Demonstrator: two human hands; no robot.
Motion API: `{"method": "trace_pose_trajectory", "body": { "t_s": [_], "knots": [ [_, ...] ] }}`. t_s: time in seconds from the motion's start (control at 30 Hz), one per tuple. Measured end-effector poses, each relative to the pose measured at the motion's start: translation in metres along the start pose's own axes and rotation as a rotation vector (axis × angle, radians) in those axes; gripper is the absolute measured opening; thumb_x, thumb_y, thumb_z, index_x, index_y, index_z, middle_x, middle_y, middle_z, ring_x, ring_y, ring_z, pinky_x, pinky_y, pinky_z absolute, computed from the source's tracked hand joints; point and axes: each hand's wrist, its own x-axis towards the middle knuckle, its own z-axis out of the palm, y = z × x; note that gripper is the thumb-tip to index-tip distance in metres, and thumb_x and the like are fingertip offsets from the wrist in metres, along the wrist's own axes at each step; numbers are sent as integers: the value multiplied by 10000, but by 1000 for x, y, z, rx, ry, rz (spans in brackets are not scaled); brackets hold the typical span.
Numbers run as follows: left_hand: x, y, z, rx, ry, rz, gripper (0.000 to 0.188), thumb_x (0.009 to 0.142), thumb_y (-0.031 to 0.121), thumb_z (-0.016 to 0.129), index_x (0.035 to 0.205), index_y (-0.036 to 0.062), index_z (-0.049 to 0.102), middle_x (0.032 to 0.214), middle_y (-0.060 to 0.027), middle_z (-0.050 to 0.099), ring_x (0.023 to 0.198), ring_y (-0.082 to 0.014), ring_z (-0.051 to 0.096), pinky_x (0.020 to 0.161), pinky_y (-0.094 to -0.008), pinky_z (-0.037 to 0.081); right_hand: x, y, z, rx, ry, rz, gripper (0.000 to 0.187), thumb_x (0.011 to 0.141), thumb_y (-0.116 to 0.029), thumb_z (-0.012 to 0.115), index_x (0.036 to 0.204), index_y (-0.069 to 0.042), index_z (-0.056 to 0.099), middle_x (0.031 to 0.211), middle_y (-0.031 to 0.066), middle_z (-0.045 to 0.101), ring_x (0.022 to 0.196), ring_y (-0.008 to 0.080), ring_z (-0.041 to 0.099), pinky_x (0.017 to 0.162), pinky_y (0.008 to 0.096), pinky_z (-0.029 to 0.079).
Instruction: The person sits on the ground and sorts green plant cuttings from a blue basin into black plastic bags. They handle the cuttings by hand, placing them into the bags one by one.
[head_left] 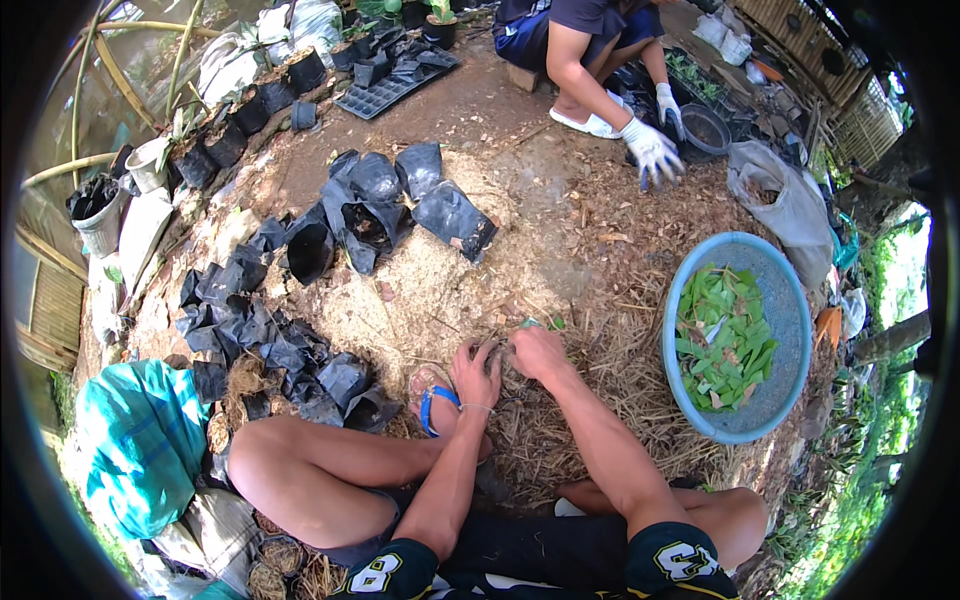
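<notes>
Low over the straw-strewn ground, my left hand (477, 373) is closed, its fingers curled around something dark and small that I cannot make out. Beside it, my right hand (537, 353) makes a fist. A bit of teal-green (530, 323) shows at its knuckles, too small to name. The two hands almost meet just ahead of my foot in a blue-strapped flip-flop (438, 408). Left of them lie many crumpled black plastic grow bags (345, 380). To the right stands a round blue basin (680, 405) holding cut green leaves (722, 340).
Ahead, a crouching person in white gloves (652, 150) reaches toward the ground next to a dark round basin (705, 130). A whitish sack (785, 205) slumps at right. Filled pots (228, 145) and a black seedling tray (395, 90) line the far left. A teal sack (135, 440) sits near-left.
</notes>
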Motion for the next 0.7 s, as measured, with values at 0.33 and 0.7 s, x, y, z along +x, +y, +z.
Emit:
{"method": "trace_pose_trajectory", "body": {
  "t_s": [0.33,0.7],
  "knots": [
    [5,-3,8,30,-14,-17,212,838,162,776,1046,140,813,1304,-139,613,1218,-363,560,1039,-483,421,-6,-7,-6,15,-13,-6,160,841,-270,751,922,-136,784,979,117,760,947,335,733,797,482,597],
    [2,-9,16,171,26,13,205,773,164,755,962,168,832,1249,-82,614,1236,-326,510,1037,-522,320,-7,-16,35,-14,279,-105,180,780,-150,695,863,-15,782,1004,159,732,982,327,730,752,461,615]
  ]
}}
